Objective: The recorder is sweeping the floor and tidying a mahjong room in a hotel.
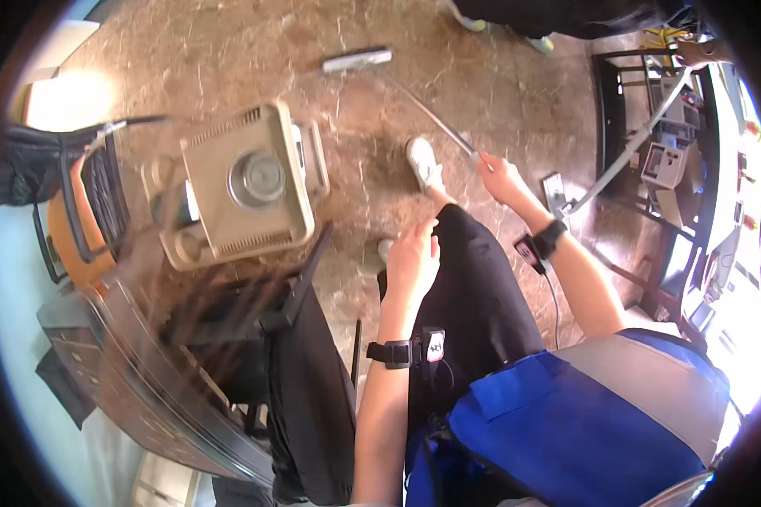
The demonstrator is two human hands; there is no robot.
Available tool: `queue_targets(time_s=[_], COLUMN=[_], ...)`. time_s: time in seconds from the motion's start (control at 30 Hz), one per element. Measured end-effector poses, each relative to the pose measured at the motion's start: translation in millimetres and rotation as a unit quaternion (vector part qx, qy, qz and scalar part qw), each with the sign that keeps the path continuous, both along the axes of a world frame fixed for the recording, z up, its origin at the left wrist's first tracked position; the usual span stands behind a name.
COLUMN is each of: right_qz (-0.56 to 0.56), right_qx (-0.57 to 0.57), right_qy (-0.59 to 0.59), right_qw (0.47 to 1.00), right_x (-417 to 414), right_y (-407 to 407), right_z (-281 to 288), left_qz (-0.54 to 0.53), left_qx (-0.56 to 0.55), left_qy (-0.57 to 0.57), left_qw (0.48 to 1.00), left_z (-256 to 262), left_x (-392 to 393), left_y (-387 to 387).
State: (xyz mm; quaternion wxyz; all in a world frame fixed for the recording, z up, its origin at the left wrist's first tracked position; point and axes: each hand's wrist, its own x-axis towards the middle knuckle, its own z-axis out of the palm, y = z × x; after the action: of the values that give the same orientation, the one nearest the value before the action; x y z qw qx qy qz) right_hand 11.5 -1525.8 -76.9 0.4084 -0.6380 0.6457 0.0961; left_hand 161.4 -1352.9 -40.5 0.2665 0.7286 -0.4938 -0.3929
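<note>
My right hand point(500, 179) grips the handle of a long pole. The pole point(435, 118) runs up and left across the brown floor to a flat pale head point(357, 59), which looks like a mop or squeegee. My left hand point(412, 256) is raised over my dark trousers with nothing seen in it, its fingers partly bent and close together. To the left of my hands stands a beige plastic cart point(247, 184) with a round metal bowl point(257, 179) on its top. Each of my wrists bears a black strap with a small device.
Another person's hand point(694, 54) at the upper right holds a second pole point(634, 149), whose head point(554, 190) is near my right forearm. A dark shelf unit point(609, 114) holds boxes. A chair point(79, 222) and dark draped clothing point(307, 405) are at the left.
</note>
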Motion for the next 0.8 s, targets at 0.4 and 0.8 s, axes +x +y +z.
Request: queue_targets(time_s=[0.4,0.8], right_qz=[-0.026,-0.016], right_qx=[0.139,0.044], right_qy=[0.076,-0.036], right_qw=[0.987,0.998], right_x=[-167.5,-166.0], right_y=[259.0,298.5], right_z=[86.5,33.5], left_qz=[-0.149,-0.231], left_qx=[0.038,-0.080], left_qy=[-0.050,-0.109], left_qw=[0.987,0.963], left_z=[-5.2,-75.7], left_x=[-114.2,-196.0], left_y=[136.0,157.3])
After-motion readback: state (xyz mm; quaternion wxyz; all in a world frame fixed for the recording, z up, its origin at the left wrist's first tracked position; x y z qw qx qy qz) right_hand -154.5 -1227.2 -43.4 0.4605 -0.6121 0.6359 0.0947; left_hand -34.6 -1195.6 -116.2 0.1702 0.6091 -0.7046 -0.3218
